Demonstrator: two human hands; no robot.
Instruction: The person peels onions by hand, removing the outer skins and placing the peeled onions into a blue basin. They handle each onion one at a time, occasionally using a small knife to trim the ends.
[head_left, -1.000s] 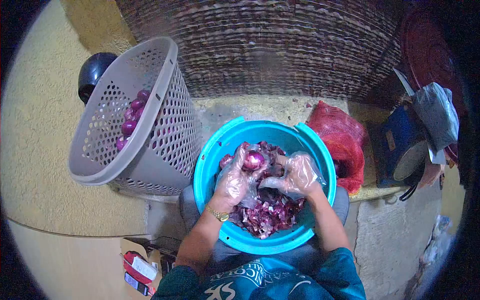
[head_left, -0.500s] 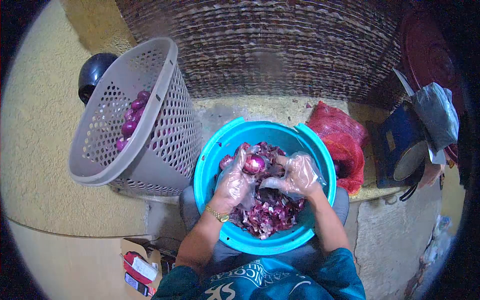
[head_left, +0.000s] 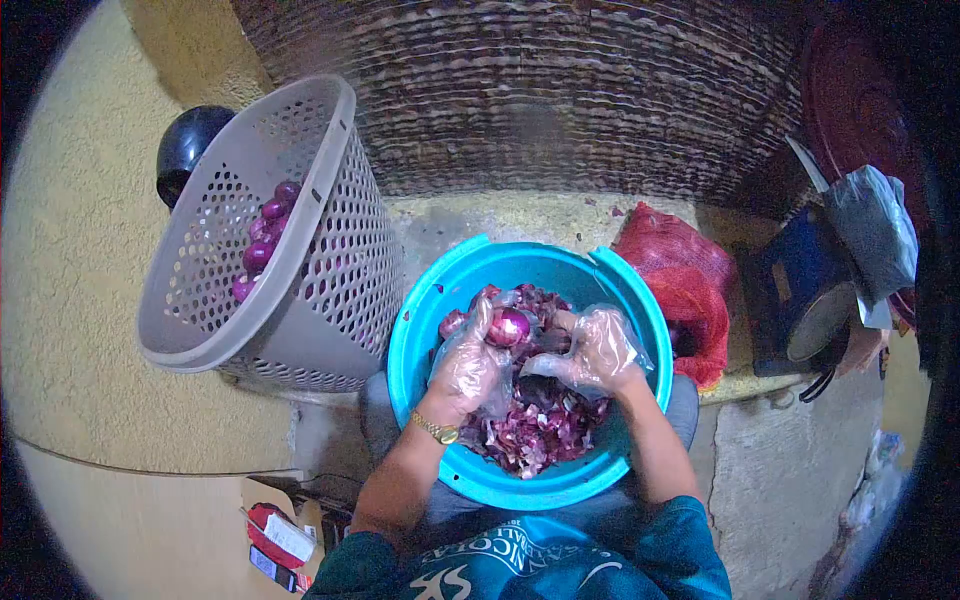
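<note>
Scarcely moved since a second ago: the peeled onion [head_left: 510,326] sits a shade lower in the left hand [head_left: 468,365]; both hands are where they were.

Containers and contents
- Teal basin [head_left: 430,300], round, close before the person. It holds a heap of purple onion skins [head_left: 540,430] and both hands.
- Grey perforated basket [head_left: 330,260], tipped toward the left, its side just beside the basin's left rim. It holds peeled purple onions [head_left: 262,235] gathered against the low side.
- Red mesh sack [head_left: 675,265], slumped on the stone ledge [head_left: 520,215], touching the basin's right rim. Its contents are not legible.
- Blue vessel [head_left: 795,290], far right, with a grey plastic bag [head_left: 875,225] above it.

Hands
- Left hand, in a clear plastic glove, with a gold wristwatch [head_left: 436,430]: fingers curled round the onion, holding it above the skins at the basin's middle.
- Right hand [head_left: 598,350], gloved alike, just right of the onion: fingers bent inward; whether they nip a skin cannot be told.

Edges and room
- The basin is hemmed by the basket on the left and the sack on the right. Open ledge lies beyond its far rim, up to the woven wall.
- Bare yellow floor lies left of the basket.

Counts
- Basins: one. Baskets: one. Sacks: one.
- Onions in hand: one. Onions in the basket: at least six showing.
</note>
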